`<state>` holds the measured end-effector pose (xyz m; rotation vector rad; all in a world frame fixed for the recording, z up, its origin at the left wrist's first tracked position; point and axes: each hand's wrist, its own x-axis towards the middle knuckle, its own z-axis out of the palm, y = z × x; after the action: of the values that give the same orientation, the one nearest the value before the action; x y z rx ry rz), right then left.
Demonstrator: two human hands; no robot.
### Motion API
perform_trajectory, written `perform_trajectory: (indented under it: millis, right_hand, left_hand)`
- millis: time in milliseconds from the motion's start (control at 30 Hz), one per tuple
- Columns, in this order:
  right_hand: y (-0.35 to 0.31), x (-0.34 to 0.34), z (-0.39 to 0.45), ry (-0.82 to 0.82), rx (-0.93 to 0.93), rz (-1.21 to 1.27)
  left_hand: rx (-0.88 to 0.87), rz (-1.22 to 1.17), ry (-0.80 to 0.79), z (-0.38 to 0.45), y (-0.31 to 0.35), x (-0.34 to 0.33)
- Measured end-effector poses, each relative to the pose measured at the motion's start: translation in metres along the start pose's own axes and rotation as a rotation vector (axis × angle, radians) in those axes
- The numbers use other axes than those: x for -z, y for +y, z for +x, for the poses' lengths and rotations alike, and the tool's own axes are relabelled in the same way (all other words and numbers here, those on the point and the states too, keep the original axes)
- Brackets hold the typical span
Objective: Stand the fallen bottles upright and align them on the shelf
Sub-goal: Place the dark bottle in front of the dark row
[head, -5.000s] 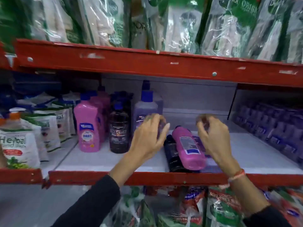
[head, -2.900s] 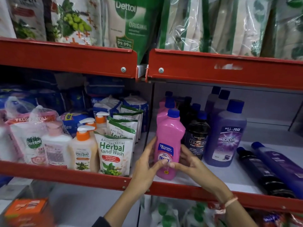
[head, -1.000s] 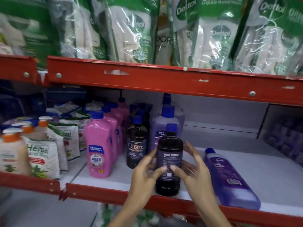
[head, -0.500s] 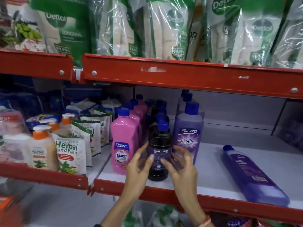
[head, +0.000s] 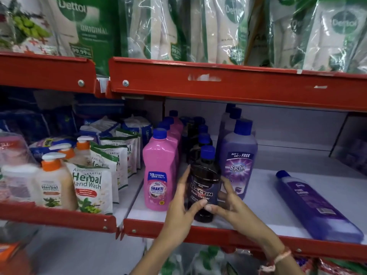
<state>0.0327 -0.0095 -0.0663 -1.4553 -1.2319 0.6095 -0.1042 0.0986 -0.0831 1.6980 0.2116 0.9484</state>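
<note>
I logged the pink bottle (head: 160,171) upright at the shelf (head: 264,197) front. Just right of it the left hand (head: 179,213) and right hand (head: 236,210) together clasped the dark Bactin bottle (head: 204,183), fingers wrapped on its sides, thumbs meeting across the label; it stood upright near the red front lip. Beside it stood the purple Bactin bottle (head: 238,161). Well apart on the right, I saw a fallen purple bottle (head: 315,205) on its side, cap toward the back.

Bright even light, glare on upper packets (head: 208,30), blurred, warped edges.
</note>
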Motion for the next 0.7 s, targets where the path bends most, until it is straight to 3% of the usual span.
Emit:
perform_trajectory:
  millis: [200,333,567,700]
  right_hand:
    - [0.001,-0.016,-0.003,0.243,0.005,-0.248]
    - [0.002,-0.026,-0.003,0.353,0.058,-0.493]
    - [0.006,-0.02,-0.012,0.366,0.13,-0.556]
    - [-0.003,0.009,-0.039,0.358,0.112,-0.565]
  left_hand:
    - [-0.064,0.349,0.154,-0.003,0.001,-0.009]
    - [-0.074,0.405,0.232,-0.006,0.001,-0.016]
    - [-0.115,0.474,0.234,-0.008,0.004,-0.014]
    - [-0.272,0.561,0.487,-0.017,0.01,-0.032]
